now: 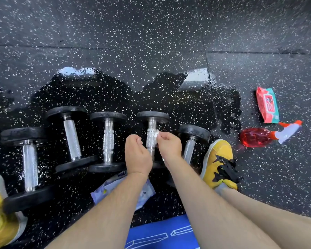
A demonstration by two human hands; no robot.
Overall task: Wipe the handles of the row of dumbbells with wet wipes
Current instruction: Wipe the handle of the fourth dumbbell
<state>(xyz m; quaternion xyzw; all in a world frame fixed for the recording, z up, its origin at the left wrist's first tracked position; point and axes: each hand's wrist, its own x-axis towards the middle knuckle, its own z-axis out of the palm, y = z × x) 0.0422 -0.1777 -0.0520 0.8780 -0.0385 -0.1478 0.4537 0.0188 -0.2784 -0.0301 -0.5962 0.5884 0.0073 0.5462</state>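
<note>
right grip (169, 145) on wipe (156, 135) at handle (151, 141); red liquid (253, 140) in bottle (273, 135)

Five black dumbbells (108, 141) with chrome handles (72, 139) lie side by side, a crumpled white wipe (156, 135) against the fourth's.

The floor (151, 33) is black rubber tiling flecked with white, its seams showing as thin lines. A dark, glossy wet patch (101, 90) spreads across the middle. On that patch five dumbbells (108, 141) lie side by side in a row, black ends and knurled metal handles. To the right, on duller flooring, a red-and-teal pack of wet wipes (267, 106) lies just beside a spray bottle (255, 137) of red liquid resting on its side. Nearer, a white packet (145, 193) lies by a blue mat (160, 234), and yellow shoes (219, 162) stand at either end.
</note>
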